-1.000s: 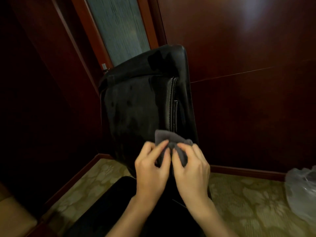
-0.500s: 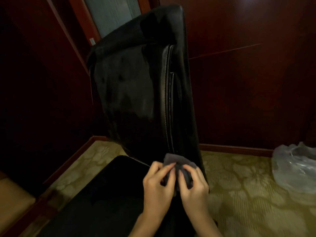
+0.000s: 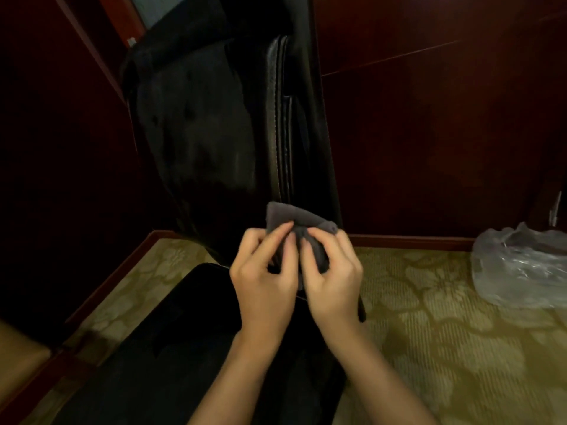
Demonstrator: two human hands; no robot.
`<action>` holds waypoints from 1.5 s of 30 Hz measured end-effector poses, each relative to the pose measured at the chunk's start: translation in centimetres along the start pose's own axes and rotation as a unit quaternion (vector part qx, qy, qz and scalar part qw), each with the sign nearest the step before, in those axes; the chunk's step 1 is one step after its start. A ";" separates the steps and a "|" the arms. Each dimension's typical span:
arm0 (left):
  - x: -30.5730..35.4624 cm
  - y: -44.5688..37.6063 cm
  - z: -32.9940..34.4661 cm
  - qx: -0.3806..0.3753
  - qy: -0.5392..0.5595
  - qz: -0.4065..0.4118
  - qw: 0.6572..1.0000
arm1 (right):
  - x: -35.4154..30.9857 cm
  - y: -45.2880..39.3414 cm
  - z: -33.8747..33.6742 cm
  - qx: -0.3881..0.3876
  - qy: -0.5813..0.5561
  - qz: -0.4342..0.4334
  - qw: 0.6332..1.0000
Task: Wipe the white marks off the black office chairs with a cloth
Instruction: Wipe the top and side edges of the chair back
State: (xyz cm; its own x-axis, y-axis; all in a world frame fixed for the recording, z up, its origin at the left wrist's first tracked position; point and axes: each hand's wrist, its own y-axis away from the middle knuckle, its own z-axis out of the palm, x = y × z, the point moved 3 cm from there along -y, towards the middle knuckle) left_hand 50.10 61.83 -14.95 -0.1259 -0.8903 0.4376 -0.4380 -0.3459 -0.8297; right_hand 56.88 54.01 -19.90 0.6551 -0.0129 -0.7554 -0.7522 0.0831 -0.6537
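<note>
A: Grey microfibre cloth point(image 3: 302, 223), folded small, sits at the centre of view. The left hand point(image 3: 265, 285) and right hand point(image 3: 333, 282) meet on it, fingers curled and pinching the fabric from both sides. Cloth position: against the lower right edge of the black office chair point(image 3: 214, 142), where the backrest meets the seat point(image 3: 171, 348), which lies at 6 o'clock.

B: White marks?

A: None can be confirmed; the upholstery is dim and glossy. A pale stitched seam point(image 3: 276, 124) runs toward 12 o'clock and is not a mark.

B: Failure modes?

A: Probable ones: the folded cloth bunches and only a narrow ridge contacts the surface, leaving residue; the chair shifts or swivels under pressure, since neither hand braces it; poor light hides missed spots.

B: Surroundings?

A: Patterned carpet point(image 3: 445, 348) from 3 to 5 o'clock. A clear plastic bag point(image 3: 518, 268) lies on it at 3 o'clock, well apart from the hands. Dark wood panelling point(image 3: 429, 133) stands just behind the backrest at 1 to 2 o'clock; access to the chair's far side appears restricted by it. A glazed door panel point(image 3: 153, 7) shows at 11 o'clock.
</note>
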 end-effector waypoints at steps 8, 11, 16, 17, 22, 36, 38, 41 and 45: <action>-2.7 7.1 2.5 -0.148 0.017 -0.081 0.986 | 8.0 7.0 -1.5 -0.045 0.039 0.103 0.993; -3.8 9.9 4.1 -0.221 -0.008 -0.140 0.965 | 9.9 8.7 -2.9 -0.067 0.105 0.127 0.984; -3.8 10.8 4.7 -0.206 0.018 -0.218 0.954 | 9.7 8.1 -3.3 -0.081 0.153 0.138 0.975; -3.4 10.5 4.5 -0.199 0.020 -0.210 0.957 | 9.3 8.0 -3.2 -0.069 0.150 0.139 0.976; -2.1 8.8 4.1 -0.184 0.046 -0.160 0.969 | 8.3 6.7 -2.9 -0.045 0.145 0.137 0.979; -1.8 5.8 1.0 -0.124 0.044 -0.136 0.982 | 4.6 6.0 -0.2 -0.042 0.064 0.151 0.986; -1.4 4.2 0.6 -0.101 0.040 -0.111 0.988 | 3.3 4.7 0.2 -0.028 0.056 0.133 0.989; -0.8 1.2 0.4 -0.053 0.031 -0.080 0.995 | 1.0 2.2 1.2 -0.005 0.022 0.097 0.995; -1.2 -0.7 0.7 -0.038 0.026 -0.077 0.996 | 0.2 1.1 1.7 0.016 0.010 0.068 0.998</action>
State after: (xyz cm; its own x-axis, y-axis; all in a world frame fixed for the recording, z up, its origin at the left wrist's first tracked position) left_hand 51.15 62.96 -15.15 -0.0974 -0.8109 0.5770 -0.5220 -0.4520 -0.7233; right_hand 56.31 55.83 -20.71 0.5458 -0.0193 -0.8377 -0.8309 0.1168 -0.5440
